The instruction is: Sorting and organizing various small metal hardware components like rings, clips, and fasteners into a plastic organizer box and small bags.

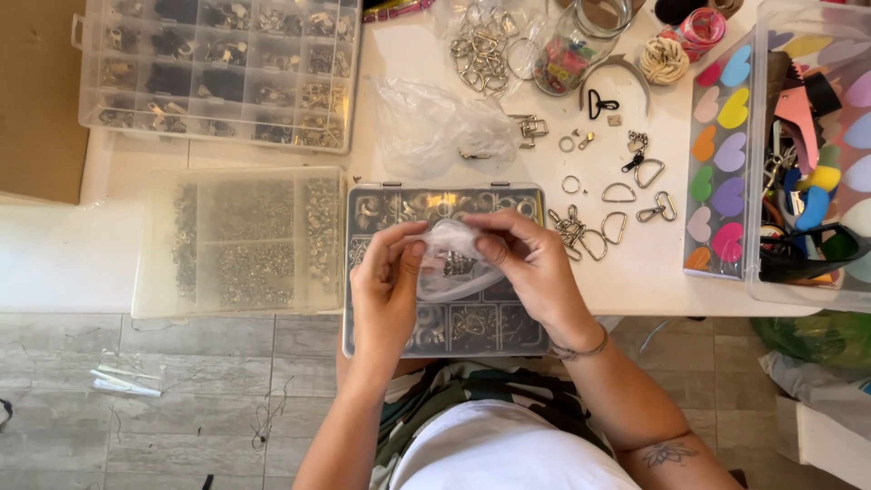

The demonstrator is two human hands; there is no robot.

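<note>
Both the left hand [386,286] and right hand [531,263] pinch a clear bag [449,263] above a compartment box [445,331], loose rings [617,204] nearby.

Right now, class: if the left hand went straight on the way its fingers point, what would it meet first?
Probably the small clear bag the left hand already pinches; beyond that, the right hand. Depth is unclear.

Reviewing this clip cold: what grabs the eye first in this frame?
Both hands, the left hand and right hand, pinch a small clear plastic bag of metal bits over a dark compartment box at the table's front edge. Loose metal rings and clasps lie scattered to the right, beside a clear bin with colourful hearts.
</note>
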